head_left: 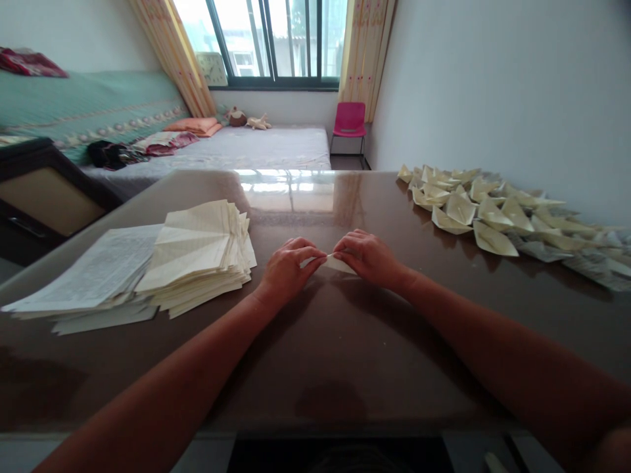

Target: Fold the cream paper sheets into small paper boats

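Observation:
Both my hands rest at the middle of a glossy brown table (345, 355). My left hand (286, 270) and my right hand (371, 257) each pinch one end of a small folded piece of cream paper (339, 264), which lies flat between them, mostly hidden under the fingers. To the left lies a stack of pre-creased cream sheets (202, 256) overlapping flat printed pages (93, 272). On the right, along the wall, lies a heap of folded paper boats (493, 213).
A dark cabinet (44, 197) stands left of the table. Beyond the table's far edge are a bed (256, 148) with clothes and pillows, a pink chair (349, 121) and a window. A white wall borders the table's right side.

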The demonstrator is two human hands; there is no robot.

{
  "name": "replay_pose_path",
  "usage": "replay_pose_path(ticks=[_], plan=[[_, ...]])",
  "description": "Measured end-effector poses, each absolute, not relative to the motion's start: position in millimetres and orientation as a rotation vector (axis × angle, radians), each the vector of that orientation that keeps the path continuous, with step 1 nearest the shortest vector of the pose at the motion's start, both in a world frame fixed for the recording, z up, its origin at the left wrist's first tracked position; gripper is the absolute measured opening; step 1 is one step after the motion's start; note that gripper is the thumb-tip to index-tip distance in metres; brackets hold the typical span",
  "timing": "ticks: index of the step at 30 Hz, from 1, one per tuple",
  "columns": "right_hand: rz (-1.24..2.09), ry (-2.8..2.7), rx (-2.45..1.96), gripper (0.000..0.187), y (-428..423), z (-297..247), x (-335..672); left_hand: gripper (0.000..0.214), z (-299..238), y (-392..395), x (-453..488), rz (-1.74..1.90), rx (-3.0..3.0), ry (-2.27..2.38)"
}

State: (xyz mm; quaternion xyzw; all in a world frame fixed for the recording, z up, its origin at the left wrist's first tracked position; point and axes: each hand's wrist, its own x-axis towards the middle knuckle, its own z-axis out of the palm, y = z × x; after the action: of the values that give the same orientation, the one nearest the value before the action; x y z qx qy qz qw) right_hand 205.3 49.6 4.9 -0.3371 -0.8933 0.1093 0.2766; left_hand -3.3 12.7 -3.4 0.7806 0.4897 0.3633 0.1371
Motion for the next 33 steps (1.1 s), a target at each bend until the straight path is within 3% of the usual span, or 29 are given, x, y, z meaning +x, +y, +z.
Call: replay_pose_path(ticks=[20,33], plan=[[0.346,-2.428,-0.782,0.024,49.3,4.2,204.0,0.027,5.9,4.9,-1.3,0.699,2.36,1.528],[0.438,-2.431,-0.806,0.023,50.9,7.1,207.6,0.03,-1.4,9.7,2.9,0.747,2.022,1.367]])
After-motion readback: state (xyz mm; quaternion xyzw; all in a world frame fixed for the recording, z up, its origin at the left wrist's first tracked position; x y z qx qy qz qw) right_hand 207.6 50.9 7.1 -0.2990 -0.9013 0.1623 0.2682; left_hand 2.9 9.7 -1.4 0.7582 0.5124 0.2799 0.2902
